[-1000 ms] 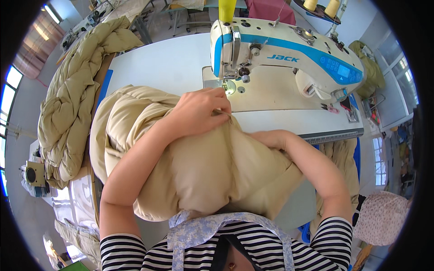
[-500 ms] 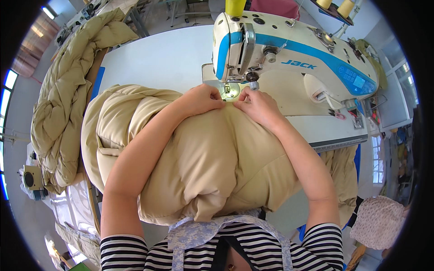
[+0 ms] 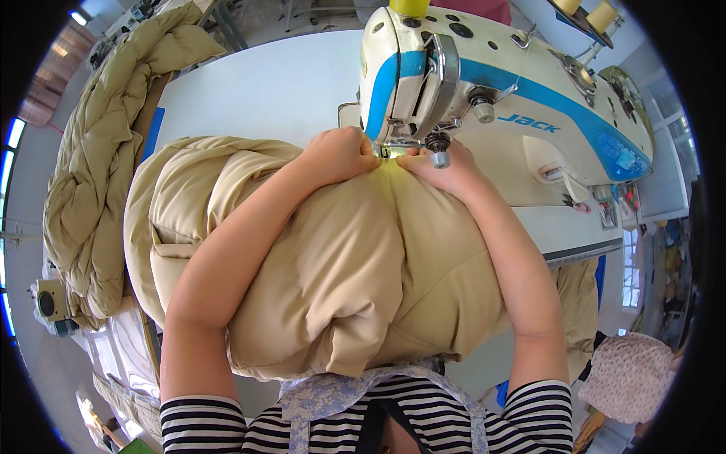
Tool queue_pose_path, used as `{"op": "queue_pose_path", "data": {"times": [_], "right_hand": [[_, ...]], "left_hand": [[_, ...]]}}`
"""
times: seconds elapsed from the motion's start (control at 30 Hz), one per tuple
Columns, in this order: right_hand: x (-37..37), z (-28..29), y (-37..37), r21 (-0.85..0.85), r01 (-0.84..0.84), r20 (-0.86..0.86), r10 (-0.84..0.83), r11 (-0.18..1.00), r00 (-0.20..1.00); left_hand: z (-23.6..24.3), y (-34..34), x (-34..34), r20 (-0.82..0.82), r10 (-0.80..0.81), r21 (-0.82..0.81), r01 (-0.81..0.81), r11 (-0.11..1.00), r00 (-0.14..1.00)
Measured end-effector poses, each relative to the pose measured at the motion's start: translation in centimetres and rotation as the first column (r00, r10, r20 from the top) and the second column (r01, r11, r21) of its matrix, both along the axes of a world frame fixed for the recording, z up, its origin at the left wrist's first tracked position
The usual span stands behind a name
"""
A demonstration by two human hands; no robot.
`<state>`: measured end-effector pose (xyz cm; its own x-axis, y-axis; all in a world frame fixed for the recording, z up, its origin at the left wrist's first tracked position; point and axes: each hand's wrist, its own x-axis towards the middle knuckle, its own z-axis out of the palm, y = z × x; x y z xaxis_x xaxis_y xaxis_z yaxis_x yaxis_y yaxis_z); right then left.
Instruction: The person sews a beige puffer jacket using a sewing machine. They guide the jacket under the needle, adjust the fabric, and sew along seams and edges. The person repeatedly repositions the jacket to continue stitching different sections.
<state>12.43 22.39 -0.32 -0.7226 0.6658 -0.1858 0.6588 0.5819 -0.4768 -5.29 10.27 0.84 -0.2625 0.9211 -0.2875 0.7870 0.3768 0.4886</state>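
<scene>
Bulging beige padded fabric (image 3: 333,257); creased, bunched.

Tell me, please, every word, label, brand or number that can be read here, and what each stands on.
Blue lettering on the side of the white sewing machine: legible, but a brand mark, so I leave it unquoted.
Control panel on its blue end: small pale symbols, too small to read.
Dark edge strip: fine marks, too small to read.

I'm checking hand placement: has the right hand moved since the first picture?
Yes. Judged against the sewing machine, the right hand has moved forward and somewhat left, close to its needle area.
</scene>
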Motion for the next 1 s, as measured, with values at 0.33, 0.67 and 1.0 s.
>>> {"op": "queue_pose_path", "data": {"times": [0.33,0.67,1.0], "right_hand": [[-0.2,-3.7,3.8,0.027,-0.09,-0.192,0.093,0.996,0.977],[-1.1,-6.7,5.9,0.132,-0.099,-0.139,0.118,0.986,0.983],[-1.1,-6.5,5.7,0.106,-0.096,-0.172,0.113,0.99,0.979]], "left_hand": [[-0.6,0.6,-0.4,-0.012,0.056,0.081,-0.055,0.995,0.998],[-0.4,0.7,-0.5,-0.006,0.081,0.096,-0.08,0.992,0.997],[-0.3,0.9,-0.6,-0.004,0.087,0.082,-0.087,0.993,0.996]]}}
